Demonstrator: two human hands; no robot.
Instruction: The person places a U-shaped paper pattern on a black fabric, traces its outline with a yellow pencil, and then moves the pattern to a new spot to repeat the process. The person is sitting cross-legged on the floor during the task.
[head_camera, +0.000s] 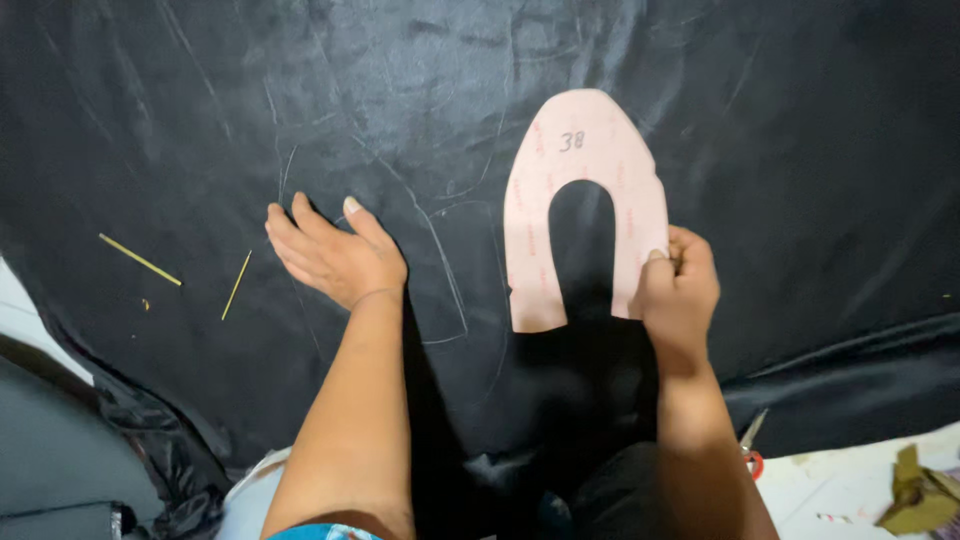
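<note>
Black cloth (250, 120): covers nearly the whole counter, shiny, creased, faint chalk lines (455, 290) drawn on it near centre. Judged soft, limp and slippery; likely to slide or bunch if pulled, so best pressed flat with a palm rather than pinched.

Template (585, 170): pink horseshoe-shaped card w/ a handwritten mark near the top, rounded end pointing away from the person, two legs toward them. Sits right of centre on the cloth; whether it lies fully flat or is raised a little at the near end, cannot tell. Judged light, thin, fairly stiff but bendable; the narrow legs would crease easily. Best hold pt: outer edge of a leg, as now, or flat pressure over the broad arch.

Left hand (335, 255): flat on the cloth, fingers spread and extended, grip fully open, nothing held. Sits left of the chalk lines, apart from the template.

Right hand (680, 285): grip closed in a pinch on the template's right leg near its lower end, thumb on top.

Scissors (750, 450): partly seen at lower right, beside the right forearm, off the cloth edge.

Two thin yellow sticks (140, 260): on the cloth at left, well apart from both hands.
</note>
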